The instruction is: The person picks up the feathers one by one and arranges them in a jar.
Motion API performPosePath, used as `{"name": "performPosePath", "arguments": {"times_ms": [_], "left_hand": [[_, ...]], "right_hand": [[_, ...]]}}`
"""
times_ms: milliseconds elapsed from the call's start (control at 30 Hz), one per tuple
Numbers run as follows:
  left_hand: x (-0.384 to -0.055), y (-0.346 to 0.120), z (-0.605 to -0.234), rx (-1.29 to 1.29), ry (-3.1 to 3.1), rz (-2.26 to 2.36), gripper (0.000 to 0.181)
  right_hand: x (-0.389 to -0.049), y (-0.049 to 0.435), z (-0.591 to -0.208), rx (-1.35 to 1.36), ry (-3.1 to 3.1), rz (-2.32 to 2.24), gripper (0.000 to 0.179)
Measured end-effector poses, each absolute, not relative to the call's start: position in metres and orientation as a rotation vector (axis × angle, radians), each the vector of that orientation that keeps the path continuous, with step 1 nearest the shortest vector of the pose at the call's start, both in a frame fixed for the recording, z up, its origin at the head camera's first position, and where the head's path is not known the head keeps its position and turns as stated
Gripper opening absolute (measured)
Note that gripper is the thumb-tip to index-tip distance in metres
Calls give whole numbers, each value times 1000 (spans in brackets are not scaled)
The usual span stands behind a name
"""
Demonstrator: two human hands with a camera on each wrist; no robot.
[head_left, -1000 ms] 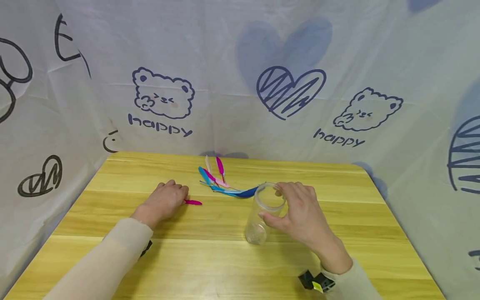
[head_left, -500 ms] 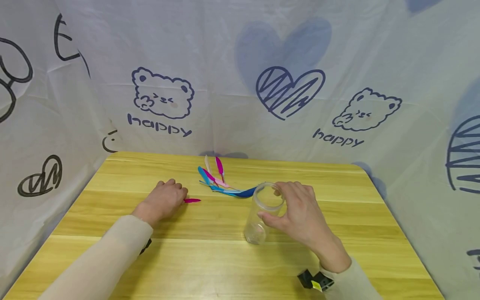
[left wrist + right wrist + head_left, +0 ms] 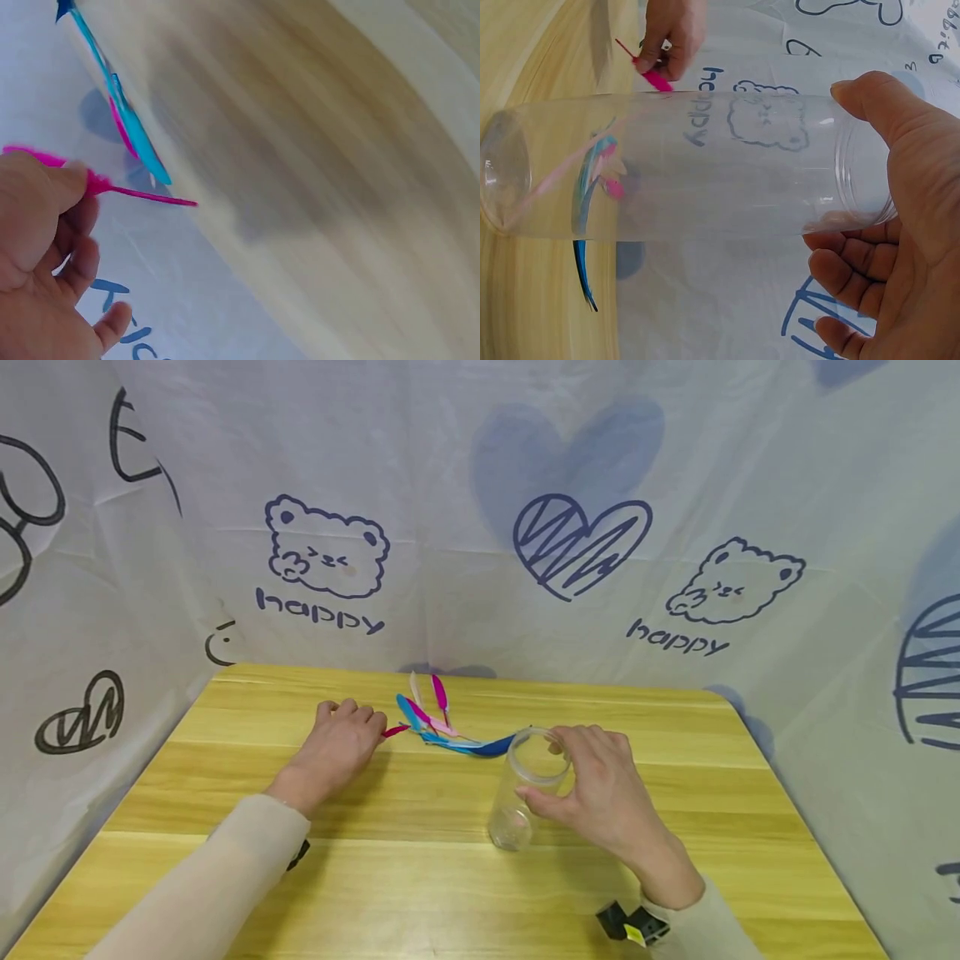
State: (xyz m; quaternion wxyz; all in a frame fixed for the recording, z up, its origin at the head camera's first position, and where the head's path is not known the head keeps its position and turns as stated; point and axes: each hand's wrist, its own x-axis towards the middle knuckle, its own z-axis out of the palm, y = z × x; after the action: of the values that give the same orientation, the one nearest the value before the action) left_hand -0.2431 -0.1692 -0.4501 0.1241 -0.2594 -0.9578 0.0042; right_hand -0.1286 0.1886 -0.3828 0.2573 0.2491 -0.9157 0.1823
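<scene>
My left hand pinches a magenta feather between thumb and fingers, its thin quill pointing away from the palm in the left wrist view. My right hand grips a clear plastic jar around its open mouth, and the jar stands upright on the table. Through the jar's wall a pale pink strip shows, slanting near the base. Behind the jar lies a loose group of feathers: a blue one, a light blue one, magenta ones and pale ones.
A wooden table with light grain spreads under both hands. White cloth with drawn bears and hearts hangs behind its far edge and along the sides. Black wrist cameras sit at both cuffs.
My left hand has lifted the magenta feather and moved it slightly up and right, toward the group of feathers. My right hand and the jar have stayed in place.
</scene>
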Motion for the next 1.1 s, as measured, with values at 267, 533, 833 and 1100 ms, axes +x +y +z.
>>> {"name": "performPosePath", "arguments": {"times_ms": [267, 533, 833, 1100], "left_hand": [[-239, -160, -442, -781, -2698, -23, 17], [-227, -143, -418, -828, -2575, -82, 19], [-207, -118, -377, -919, -2425, -168, 22], [-189, -98, -348, -1002, -2268, -252, 18]], "right_hand": [[-129, 189, -384, 689, -2474, 485, 67], [-128, 188, -383, 687, -2487, 464, 68], [-129, 187, -381, 701, -2478, 438, 69], [-131, 187, -380, 711, -2465, 436, 69]]}}
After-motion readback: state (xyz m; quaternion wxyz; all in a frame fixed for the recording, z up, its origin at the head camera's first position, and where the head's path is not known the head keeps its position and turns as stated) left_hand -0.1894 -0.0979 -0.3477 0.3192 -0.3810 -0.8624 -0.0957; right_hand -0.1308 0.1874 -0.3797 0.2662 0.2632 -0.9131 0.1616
